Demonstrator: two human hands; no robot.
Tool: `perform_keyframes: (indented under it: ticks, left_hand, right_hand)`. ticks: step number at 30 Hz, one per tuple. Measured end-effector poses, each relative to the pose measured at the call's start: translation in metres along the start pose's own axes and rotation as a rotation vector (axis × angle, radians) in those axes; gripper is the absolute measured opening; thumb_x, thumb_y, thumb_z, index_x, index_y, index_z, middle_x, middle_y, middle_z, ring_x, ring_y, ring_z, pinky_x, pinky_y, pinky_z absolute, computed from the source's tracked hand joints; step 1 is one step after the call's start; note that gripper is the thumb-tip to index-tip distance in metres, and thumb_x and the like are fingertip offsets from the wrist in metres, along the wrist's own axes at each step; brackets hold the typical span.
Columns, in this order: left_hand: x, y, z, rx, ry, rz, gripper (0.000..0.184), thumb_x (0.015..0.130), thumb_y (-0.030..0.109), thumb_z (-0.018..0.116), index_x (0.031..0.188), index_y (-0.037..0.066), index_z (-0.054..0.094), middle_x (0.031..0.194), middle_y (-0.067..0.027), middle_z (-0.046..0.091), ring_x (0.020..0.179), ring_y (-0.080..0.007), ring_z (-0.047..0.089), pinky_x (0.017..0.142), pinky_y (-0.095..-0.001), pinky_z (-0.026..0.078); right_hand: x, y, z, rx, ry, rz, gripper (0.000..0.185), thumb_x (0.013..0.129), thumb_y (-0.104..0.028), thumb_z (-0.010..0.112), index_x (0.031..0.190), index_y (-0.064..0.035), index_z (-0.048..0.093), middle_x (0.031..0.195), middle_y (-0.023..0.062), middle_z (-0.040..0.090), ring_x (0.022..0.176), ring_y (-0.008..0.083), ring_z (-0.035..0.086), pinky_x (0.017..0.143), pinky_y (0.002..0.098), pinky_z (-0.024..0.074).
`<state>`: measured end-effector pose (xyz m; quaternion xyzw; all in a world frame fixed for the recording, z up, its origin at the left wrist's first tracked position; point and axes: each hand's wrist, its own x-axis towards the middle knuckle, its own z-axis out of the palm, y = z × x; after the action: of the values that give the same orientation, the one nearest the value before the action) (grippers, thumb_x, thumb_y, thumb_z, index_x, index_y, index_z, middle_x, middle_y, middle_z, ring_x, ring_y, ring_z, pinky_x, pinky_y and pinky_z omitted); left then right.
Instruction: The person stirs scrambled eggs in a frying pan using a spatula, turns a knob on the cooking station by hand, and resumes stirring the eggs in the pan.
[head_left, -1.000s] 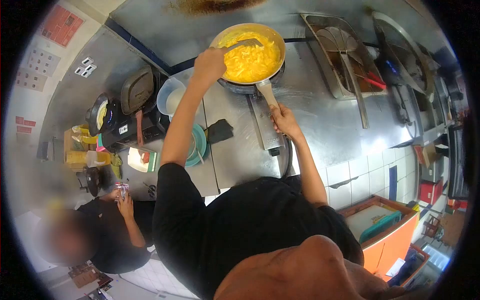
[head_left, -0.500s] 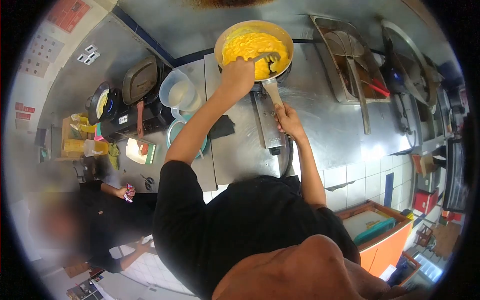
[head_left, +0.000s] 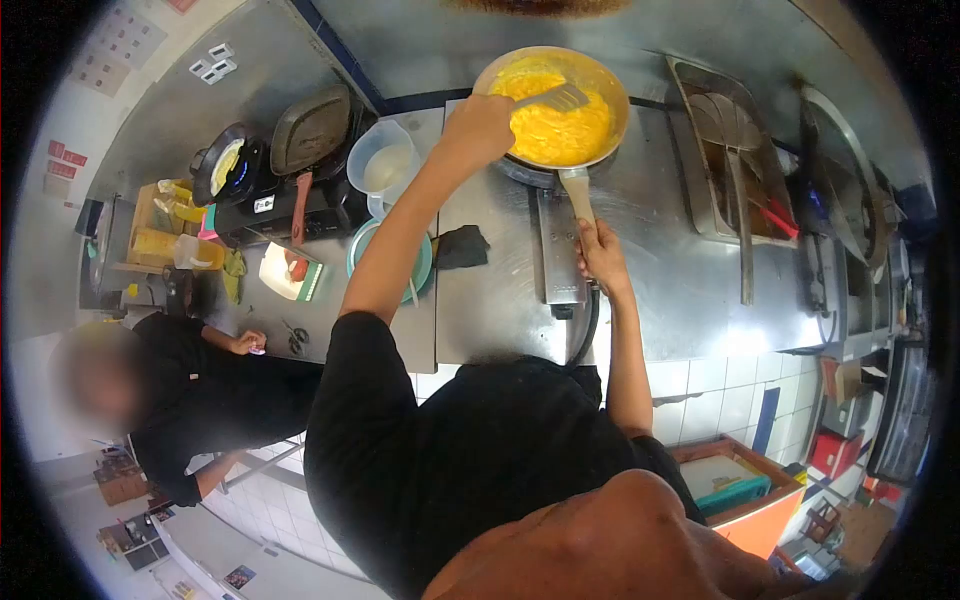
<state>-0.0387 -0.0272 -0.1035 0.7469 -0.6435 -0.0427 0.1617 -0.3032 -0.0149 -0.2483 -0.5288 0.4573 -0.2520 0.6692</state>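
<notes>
A light-coloured pan (head_left: 618,118) sits on a single burner (head_left: 562,260) and holds loose yellow egg (head_left: 560,135). My left hand (head_left: 478,132) is closed on a slotted spatula (head_left: 566,97) at the pan's left rim. The spatula's blade is over the upper middle of the egg. Below the pan, my right hand (head_left: 605,258) grips the pan handle (head_left: 577,195), fingers wrapped round it. Left of my left forearm stand a clear jug (head_left: 385,168) with pale liquid and a teal bowl (head_left: 424,262), partly hidden by the forearm.
A black stove (head_left: 335,205) at left bears a square pan (head_left: 312,135) and a small pan (head_left: 206,165) over a blue flame. A metal tray (head_left: 700,190) with a strainer (head_left: 735,135) stands right. A co-worker (head_left: 220,385) is at lower left, near scissors (head_left: 295,338).
The spatula has gone from the pan's lower right to its upper middle. My right hand stays on the handle. The whole view has shifted, and the co-worker's arms have moved.
</notes>
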Motion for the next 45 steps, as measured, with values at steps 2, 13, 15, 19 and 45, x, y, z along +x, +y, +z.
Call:
perform_keyframes:
  ticks: [2,13,15,19,45]
  left_hand:
    - [-0.021,0.011,-0.018,-0.053,-0.071,0.011,0.028,0.081,0.009,0.059,0.106,0.005,0.071,0.095,-0.0236,0.069,0.094,-0.0418,0.067,0.083,-0.0477,0.053]
    - [0.056,0.029,0.072,-0.144,0.076,-0.138,0.021,0.077,0.008,0.059,0.09,-0.003,0.072,0.092,-0.028,0.069,0.09,-0.0385,0.069,0.08,-0.0468,0.055]
    - [0.077,0.015,0.077,-0.118,0.144,-0.161,0.02,0.077,0.008,0.06,0.088,-0.002,0.072,0.093,-0.0273,0.069,0.088,-0.0388,0.07,0.08,-0.0466,0.055]
    - [0.075,-0.03,0.06,0.015,0.152,-0.084,0.021,0.08,0.014,0.061,0.088,-0.001,0.074,0.089,-0.026,0.07,0.086,-0.0403,0.071,0.08,-0.0475,0.056]
    - [0.004,0.005,0.056,0.1,0.057,0.26,0.051,0.082,0.0,0.055,0.132,0.004,0.057,0.1,-0.0267,0.065,0.085,-0.0413,0.068,0.076,-0.0476,0.056]
  right_hand:
    - [0.002,-0.004,0.003,-0.008,0.004,-0.011,0.031,0.103,-0.034,0.052,0.109,-0.0043,0.058,0.068,-0.0016,0.051,0.047,0.0071,0.046,0.04,0.024,0.0375]
    - [0.004,0.005,0.0,-0.061,-0.012,0.002,0.028,0.104,-0.035,0.049,0.107,-0.0076,0.056,0.066,-0.0027,0.049,0.045,0.0058,0.044,0.038,0.0229,0.0355]
    - [0.005,0.001,0.002,-0.045,-0.009,-0.006,0.028,0.104,-0.035,0.05,0.103,-0.0073,0.056,0.065,-0.0022,0.049,0.045,0.0062,0.044,0.038,0.0235,0.0355]
    - [0.005,0.004,0.001,-0.025,-0.019,-0.014,0.028,0.103,-0.035,0.051,0.107,-0.008,0.056,0.067,-0.0026,0.049,0.045,0.0059,0.044,0.038,0.0232,0.0357]
    - [0.005,0.008,-0.004,-0.128,-0.006,-0.081,0.03,0.103,-0.037,0.05,0.104,-0.0069,0.054,0.068,-0.0021,0.049,0.047,0.0062,0.045,0.039,0.0233,0.0372]
